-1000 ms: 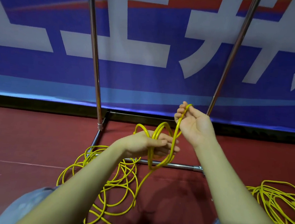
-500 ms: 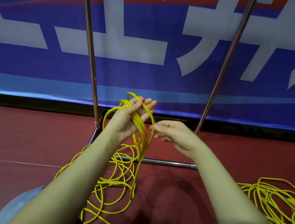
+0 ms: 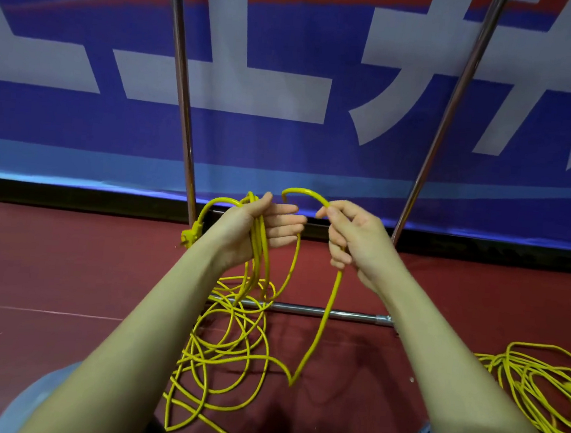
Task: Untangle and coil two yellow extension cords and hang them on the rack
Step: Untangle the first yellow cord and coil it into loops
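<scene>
Banner [image 3: 283, 141]: blue, white lettering, behind all.
Floor [image 3: 68, 267]: red.
Rack [image 3: 183, 105]: two uprights, base bar on floor; nothing hung on the part in view.
Second cord [image 3: 537, 390]: loose heap at right on floor, untouched, apparently still to do.
First cord [image 3: 226, 341]: partly coiled; a few loops in hand, most slack on floor by base bar. Plug [image 3: 190, 234] hung beside left wrist.
Left hand [image 3: 259, 231]: raised, palm up, fingers curled around gathered loops.
Right hand [image 3: 354, 238]: level with left, thumb and forefinger pinched the next arc.
</scene>
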`<action>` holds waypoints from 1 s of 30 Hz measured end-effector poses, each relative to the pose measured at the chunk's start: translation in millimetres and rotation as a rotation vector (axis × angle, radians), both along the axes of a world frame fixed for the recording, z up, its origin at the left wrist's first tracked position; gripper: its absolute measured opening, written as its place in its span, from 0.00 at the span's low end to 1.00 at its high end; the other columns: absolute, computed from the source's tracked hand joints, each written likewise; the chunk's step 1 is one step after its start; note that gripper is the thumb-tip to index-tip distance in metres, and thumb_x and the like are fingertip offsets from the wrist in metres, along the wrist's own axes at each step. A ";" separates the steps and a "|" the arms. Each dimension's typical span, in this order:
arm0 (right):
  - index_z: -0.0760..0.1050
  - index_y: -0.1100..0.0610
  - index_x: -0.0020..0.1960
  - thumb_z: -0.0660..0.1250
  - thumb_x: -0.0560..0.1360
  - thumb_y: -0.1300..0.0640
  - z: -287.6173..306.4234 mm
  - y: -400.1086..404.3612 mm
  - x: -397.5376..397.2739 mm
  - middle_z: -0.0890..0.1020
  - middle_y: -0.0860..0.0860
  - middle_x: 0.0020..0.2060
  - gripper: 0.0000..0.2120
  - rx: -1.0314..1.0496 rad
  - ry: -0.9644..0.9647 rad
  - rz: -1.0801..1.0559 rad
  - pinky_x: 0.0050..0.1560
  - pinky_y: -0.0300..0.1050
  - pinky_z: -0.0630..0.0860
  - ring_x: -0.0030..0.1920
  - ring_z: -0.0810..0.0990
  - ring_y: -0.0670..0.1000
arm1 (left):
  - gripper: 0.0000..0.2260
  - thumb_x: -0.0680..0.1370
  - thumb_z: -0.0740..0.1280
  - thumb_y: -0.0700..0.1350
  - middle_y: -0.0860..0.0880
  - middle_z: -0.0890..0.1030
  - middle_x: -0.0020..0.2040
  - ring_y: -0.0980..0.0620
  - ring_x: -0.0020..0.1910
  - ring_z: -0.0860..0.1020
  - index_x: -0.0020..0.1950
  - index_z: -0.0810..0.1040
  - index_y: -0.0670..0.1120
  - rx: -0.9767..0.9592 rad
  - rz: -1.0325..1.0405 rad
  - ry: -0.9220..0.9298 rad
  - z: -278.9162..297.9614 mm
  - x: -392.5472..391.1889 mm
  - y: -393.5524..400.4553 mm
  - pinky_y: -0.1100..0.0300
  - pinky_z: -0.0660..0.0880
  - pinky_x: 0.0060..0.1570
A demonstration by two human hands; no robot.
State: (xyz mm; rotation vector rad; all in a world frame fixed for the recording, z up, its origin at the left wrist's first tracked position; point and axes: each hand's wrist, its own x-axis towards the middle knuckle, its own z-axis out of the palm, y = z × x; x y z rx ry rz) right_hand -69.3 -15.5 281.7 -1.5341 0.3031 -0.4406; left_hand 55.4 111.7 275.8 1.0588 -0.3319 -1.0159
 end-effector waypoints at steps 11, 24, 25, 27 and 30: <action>0.77 0.60 0.40 0.59 0.80 0.53 -18.9 9.5 -3.0 0.74 0.51 0.23 0.16 -0.102 0.325 0.267 0.23 0.34 0.65 0.22 0.69 0.46 | 0.14 0.83 0.54 0.43 0.35 0.83 0.44 0.42 0.41 0.84 0.47 0.74 0.36 -0.290 0.134 0.303 4.8 -10.6 -5.7 0.50 0.80 0.42; 0.72 0.62 0.41 0.57 0.81 0.59 -23.1 9.3 5.3 0.70 0.50 0.21 0.13 0.179 0.169 0.258 0.19 0.30 0.55 0.17 0.59 0.42 | 0.11 0.82 0.57 0.43 0.42 0.84 0.46 0.47 0.45 0.84 0.50 0.76 0.38 -0.328 0.180 0.232 3.4 -5.3 -2.6 0.52 0.79 0.49; 0.73 0.62 0.40 0.57 0.80 0.58 -22.3 10.2 6.3 0.71 0.50 0.21 0.13 0.169 0.178 0.270 0.19 0.30 0.56 0.17 0.60 0.43 | 0.10 0.82 0.57 0.43 0.42 0.84 0.45 0.47 0.44 0.84 0.49 0.76 0.39 -0.331 0.180 0.237 3.5 -5.7 -3.1 0.52 0.79 0.47; 0.74 0.62 0.41 0.57 0.80 0.58 -23.2 10.2 6.6 0.72 0.51 0.22 0.13 0.161 0.189 0.291 0.20 0.32 0.59 0.17 0.62 0.44 | 0.11 0.82 0.57 0.42 0.43 0.84 0.40 0.48 0.39 0.84 0.46 0.75 0.39 -0.346 0.196 0.260 6.0 -8.1 -3.8 0.50 0.80 0.44; 0.75 0.62 0.38 0.59 0.79 0.55 -29.9 8.0 2.4 0.73 0.53 0.22 0.15 0.103 0.238 0.341 0.22 0.35 0.65 0.20 0.69 0.48 | 0.11 0.83 0.55 0.43 0.50 0.73 0.24 0.56 0.21 0.73 0.45 0.73 0.40 -0.384 0.247 0.275 8.5 -9.5 -7.1 0.59 0.81 0.34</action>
